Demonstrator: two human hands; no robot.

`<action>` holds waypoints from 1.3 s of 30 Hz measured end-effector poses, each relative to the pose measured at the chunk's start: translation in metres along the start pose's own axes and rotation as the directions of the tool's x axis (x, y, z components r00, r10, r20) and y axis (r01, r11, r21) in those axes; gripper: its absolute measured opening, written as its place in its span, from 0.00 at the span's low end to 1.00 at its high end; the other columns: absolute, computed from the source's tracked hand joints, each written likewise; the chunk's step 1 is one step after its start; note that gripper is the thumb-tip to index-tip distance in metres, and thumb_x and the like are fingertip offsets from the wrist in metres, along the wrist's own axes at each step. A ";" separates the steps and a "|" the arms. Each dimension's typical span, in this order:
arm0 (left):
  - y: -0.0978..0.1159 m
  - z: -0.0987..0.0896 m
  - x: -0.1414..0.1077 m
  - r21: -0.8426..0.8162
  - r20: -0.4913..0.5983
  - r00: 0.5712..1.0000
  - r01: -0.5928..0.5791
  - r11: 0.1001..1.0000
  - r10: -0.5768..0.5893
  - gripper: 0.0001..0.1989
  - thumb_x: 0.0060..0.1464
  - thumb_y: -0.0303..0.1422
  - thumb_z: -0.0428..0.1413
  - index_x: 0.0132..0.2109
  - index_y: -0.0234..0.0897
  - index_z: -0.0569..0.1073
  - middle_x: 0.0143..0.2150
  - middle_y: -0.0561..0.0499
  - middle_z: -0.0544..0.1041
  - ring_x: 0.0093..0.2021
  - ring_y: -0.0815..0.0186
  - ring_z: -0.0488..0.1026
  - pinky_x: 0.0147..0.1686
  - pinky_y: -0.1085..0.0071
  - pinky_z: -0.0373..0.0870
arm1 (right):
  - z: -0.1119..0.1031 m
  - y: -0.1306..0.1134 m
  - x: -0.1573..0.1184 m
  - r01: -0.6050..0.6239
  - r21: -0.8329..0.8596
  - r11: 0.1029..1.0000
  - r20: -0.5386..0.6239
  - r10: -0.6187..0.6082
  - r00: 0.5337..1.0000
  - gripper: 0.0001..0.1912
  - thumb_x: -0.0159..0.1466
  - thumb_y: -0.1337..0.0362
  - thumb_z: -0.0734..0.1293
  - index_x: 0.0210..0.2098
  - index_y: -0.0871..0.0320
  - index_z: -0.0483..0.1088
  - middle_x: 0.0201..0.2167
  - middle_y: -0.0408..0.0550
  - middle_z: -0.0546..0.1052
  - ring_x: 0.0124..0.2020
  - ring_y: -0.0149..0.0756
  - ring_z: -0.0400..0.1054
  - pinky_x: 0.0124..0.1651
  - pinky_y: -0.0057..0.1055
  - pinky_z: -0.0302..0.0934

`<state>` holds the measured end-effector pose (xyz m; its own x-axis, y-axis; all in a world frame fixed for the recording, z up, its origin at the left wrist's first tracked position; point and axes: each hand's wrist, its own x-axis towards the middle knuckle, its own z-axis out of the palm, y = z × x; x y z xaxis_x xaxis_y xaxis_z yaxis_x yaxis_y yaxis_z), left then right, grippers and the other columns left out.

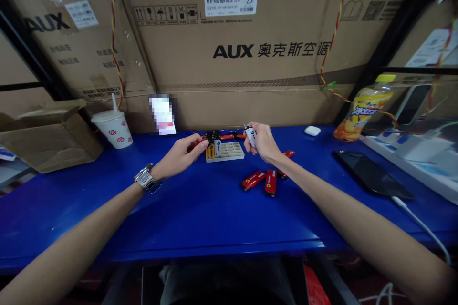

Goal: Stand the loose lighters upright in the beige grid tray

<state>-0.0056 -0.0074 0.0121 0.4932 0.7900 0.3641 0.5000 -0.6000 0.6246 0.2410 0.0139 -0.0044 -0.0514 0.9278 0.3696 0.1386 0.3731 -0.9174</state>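
White lighter [252, 137], clenched in R grip [264, 142], runs approx. 11-to-5 o'clock, w/ slotted tray [232, 156] at 8 o'clock, nearer L grip [183, 153] pinching red lighter [195, 144].

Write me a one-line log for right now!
left hand: holds red item at tray | right hand: holds white item | loose red items: on blue table

Boxes [268, 76]: moderate, diffuse light, direction unclear; top corners dimmer; center print readable, left print softer
Table [196, 219]: glossy, pale sheen, small glints along front edge
Standing phone [162, 112]: screen blown out, pixelated
Under table: deep shadow, detail mostly lost
Forearms [343, 205]: stretched toward bottom corners, wide-lens distortion
Right edge: soft, smeared
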 end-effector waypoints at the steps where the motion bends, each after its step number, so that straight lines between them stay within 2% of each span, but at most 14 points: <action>1: 0.001 0.000 0.000 0.024 -0.018 1.000 0.001 1.000 0.000 0.17 0.62 0.44 0.47 0.33 0.35 0.65 0.22 0.55 0.65 0.22 0.73 0.60 0.20 0.76 0.57 | 0.001 -0.001 0.000 -0.020 0.010 1.000 0.021 0.020 1.000 0.18 0.65 0.52 0.49 0.27 0.55 0.59 0.09 0.41 0.64 0.08 0.26 0.50 0.13 0.26 0.44; 4: 0.003 -0.002 0.000 0.099 -0.071 0.997 0.014 0.995 -0.007 0.20 0.59 0.46 0.49 0.27 0.35 0.64 0.20 0.56 0.63 0.21 0.74 0.57 0.20 0.76 0.53 | 0.003 0.000 -0.001 -0.062 0.001 0.998 0.095 0.061 0.994 0.20 0.65 0.47 0.49 0.31 0.55 0.60 0.11 0.40 0.65 0.10 0.26 0.52 0.13 0.25 0.45; 7: 0.006 -0.003 -0.001 0.144 -0.102 0.995 0.036 0.989 -0.022 0.22 0.57 0.47 0.51 0.23 0.35 0.62 0.19 0.57 0.59 0.20 0.74 0.53 0.19 0.75 0.49 | 0.004 0.004 -0.002 -0.034 -0.051 0.998 0.146 0.041 0.988 0.16 0.64 0.47 0.57 0.36 0.53 0.58 0.14 0.37 0.67 0.12 0.26 0.57 0.15 0.23 0.48; 10: 0.007 -0.003 -0.001 0.159 -0.121 0.992 0.057 0.986 -0.038 0.23 0.55 0.48 0.52 0.22 0.35 0.60 0.19 0.58 0.56 0.21 0.74 0.50 0.19 0.75 0.47 | 0.006 0.006 -0.003 0.054 -0.076 0.996 0.189 -0.039 0.981 0.16 0.63 0.48 0.60 0.36 0.54 0.58 0.20 0.41 0.72 0.18 0.28 0.63 0.20 0.24 0.55; 12: 0.007 -0.003 -0.001 0.172 -0.132 0.990 0.064 0.983 -0.041 0.24 0.55 0.49 0.52 0.21 0.36 0.60 0.19 0.58 0.55 0.21 0.74 0.50 0.19 0.74 0.46 | 0.007 0.007 -0.003 0.151 -0.122 0.981 0.209 -0.123 0.970 0.16 0.64 0.49 0.60 0.36 0.56 0.62 0.26 0.45 0.75 0.24 0.29 0.66 0.25 0.26 0.58; 15: 0.005 -0.002 -0.001 0.200 -0.138 0.990 0.051 0.978 -0.023 0.24 0.55 0.49 0.52 0.21 0.35 0.61 0.19 0.58 0.54 0.21 0.73 0.49 0.20 0.74 0.45 | 0.010 0.007 -0.002 0.276 -0.216 0.937 0.208 -0.232 0.950 0.17 0.63 0.50 0.61 0.34 0.58 0.69 0.30 0.47 0.75 0.27 0.29 0.64 0.28 0.27 0.57; 20: 0.003 -0.001 0.000 0.257 -0.121 0.993 0.039 0.966 -0.008 0.24 0.55 0.48 0.52 0.21 0.36 0.60 0.19 0.58 0.53 0.21 0.73 0.48 0.20 0.73 0.45 | 0.017 0.008 -0.001 0.268 -0.192 0.944 0.219 -0.225 0.949 0.16 0.61 0.52 0.64 0.33 0.59 0.73 0.25 0.44 0.72 0.24 0.29 0.60 0.27 0.28 0.55; 26: 0.002 -0.001 0.000 0.278 -0.110 0.994 0.046 0.960 -0.016 0.22 0.55 0.47 0.52 0.22 0.35 0.64 0.18 0.58 0.54 0.21 0.73 0.49 0.21 0.72 0.44 | 0.024 0.009 -0.002 0.204 -0.074 0.976 0.253 -0.179 0.951 0.13 0.60 0.55 0.64 0.33 0.59 0.72 0.23 0.43 0.71 0.23 0.29 0.64 0.29 0.30 0.60; 39: 0.002 0.000 0.000 0.322 -0.094 0.996 0.036 0.946 -0.006 0.22 0.54 0.47 0.52 0.22 0.34 0.64 0.19 0.57 0.55 0.21 0.73 0.49 0.21 0.73 0.45 | 0.022 0.006 -0.002 0.283 -0.251 0.926 0.209 -0.234 0.949 0.13 0.63 0.56 0.63 0.35 0.58 0.72 0.20 0.42 0.70 0.23 0.30 0.64 0.27 0.28 0.58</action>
<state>-0.0049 -0.0079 0.0134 0.4212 0.8022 0.4232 0.7200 -0.5794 0.3819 0.2200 0.0150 -0.0141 -0.2883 0.7945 0.5344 0.3621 0.6071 -0.7073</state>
